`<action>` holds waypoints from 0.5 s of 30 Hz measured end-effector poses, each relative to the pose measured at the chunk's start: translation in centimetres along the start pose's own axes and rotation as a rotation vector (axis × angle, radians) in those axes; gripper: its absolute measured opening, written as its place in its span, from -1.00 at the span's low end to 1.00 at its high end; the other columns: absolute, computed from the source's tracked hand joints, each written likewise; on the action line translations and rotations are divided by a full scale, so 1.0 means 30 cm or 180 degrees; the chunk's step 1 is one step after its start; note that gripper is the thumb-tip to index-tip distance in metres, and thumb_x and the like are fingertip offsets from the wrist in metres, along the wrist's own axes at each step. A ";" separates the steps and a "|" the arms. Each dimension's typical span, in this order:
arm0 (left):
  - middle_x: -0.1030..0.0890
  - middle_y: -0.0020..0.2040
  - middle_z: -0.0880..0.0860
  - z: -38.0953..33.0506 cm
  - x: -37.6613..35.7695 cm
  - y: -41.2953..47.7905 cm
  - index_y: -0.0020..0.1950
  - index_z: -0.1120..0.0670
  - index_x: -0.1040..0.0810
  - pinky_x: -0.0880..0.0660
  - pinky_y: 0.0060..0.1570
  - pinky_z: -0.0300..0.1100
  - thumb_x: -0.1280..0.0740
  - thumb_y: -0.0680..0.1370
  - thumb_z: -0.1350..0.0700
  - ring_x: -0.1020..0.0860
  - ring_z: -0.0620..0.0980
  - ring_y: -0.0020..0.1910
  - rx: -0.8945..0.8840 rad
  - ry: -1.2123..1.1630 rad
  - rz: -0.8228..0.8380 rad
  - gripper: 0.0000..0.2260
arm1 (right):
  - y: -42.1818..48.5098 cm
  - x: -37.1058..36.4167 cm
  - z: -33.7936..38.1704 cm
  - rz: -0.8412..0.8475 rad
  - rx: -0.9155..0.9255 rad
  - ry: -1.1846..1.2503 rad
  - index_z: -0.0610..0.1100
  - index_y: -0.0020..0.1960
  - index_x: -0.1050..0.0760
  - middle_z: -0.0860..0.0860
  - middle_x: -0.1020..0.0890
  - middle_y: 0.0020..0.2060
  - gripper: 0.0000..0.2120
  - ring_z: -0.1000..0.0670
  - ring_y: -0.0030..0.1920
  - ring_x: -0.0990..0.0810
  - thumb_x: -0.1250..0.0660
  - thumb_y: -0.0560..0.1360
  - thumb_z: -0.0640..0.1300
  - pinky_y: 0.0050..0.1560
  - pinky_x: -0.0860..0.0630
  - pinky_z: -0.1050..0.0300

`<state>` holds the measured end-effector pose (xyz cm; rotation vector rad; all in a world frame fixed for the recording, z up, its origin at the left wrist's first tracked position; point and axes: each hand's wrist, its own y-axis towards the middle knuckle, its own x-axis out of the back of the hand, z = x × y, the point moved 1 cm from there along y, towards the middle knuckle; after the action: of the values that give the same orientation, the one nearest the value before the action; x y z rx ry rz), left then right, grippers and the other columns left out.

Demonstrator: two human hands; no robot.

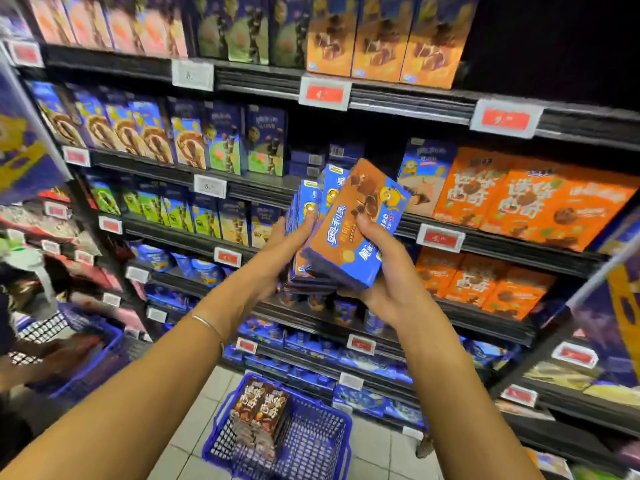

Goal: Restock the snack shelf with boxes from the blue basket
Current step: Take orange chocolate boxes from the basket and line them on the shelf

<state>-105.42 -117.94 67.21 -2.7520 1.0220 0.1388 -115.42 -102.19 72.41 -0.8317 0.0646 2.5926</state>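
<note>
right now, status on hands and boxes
Left hand, right hand grip box stack, held before shelf. Brown boxes in blue basket. Nothing blocking.

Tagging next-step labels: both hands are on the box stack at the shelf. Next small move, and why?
Probably: the right hand lifts the front box toward the dark shelf gap just behind it. That box tilts away from the stack that the left hand holds, and the gap sits beside a similar-looking blue box.
</note>
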 end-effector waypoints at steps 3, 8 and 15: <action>-0.36 0.65 0.06 -0.060 -0.021 -0.010 0.70 -0.12 -0.17 -0.27 0.55 0.37 -0.42 0.00 -0.70 -0.38 0.23 0.58 -0.0115 0.0063 -0.0019 0.37 | 0.008 -0.025 0.060 0.0063 0.0002 -0.0261 -0.09 0.32 -0.58 -0.09 -0.68 0.21 -0.62 -0.17 0.26 -0.63 -0.36 0.55 0.03 0.40 -0.43 -0.29; -0.61 0.44 0.03 -0.174 -0.035 -0.055 0.65 -0.04 -0.30 -0.61 0.29 0.15 -0.32 0.11 -0.71 -0.64 0.12 0.34 0.0060 0.0044 0.0177 0.24 | 0.037 -0.082 0.140 0.0093 -0.0059 -0.0660 -0.06 0.27 -0.61 -0.08 -0.70 0.16 -0.61 -0.19 0.19 -0.67 -0.39 0.51 0.10 0.17 -0.59 -0.27; -0.61 0.44 0.07 -0.282 -0.025 0.006 0.60 -0.03 -0.41 -0.40 0.49 0.26 -0.26 0.57 -0.40 -0.58 0.17 0.42 0.0086 -0.0520 0.0749 -0.29 | 0.122 -0.194 0.245 0.0129 0.0229 -0.0669 -0.05 -0.13 -0.73 -0.08 -0.76 -0.07 -0.85 -0.04 -0.19 -0.75 -0.41 0.51 -0.04 -0.26 -0.65 0.12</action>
<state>-105.96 -119.46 75.56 -2.5382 1.2863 0.3750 -116.63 -106.46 81.43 -0.5344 0.1141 2.6828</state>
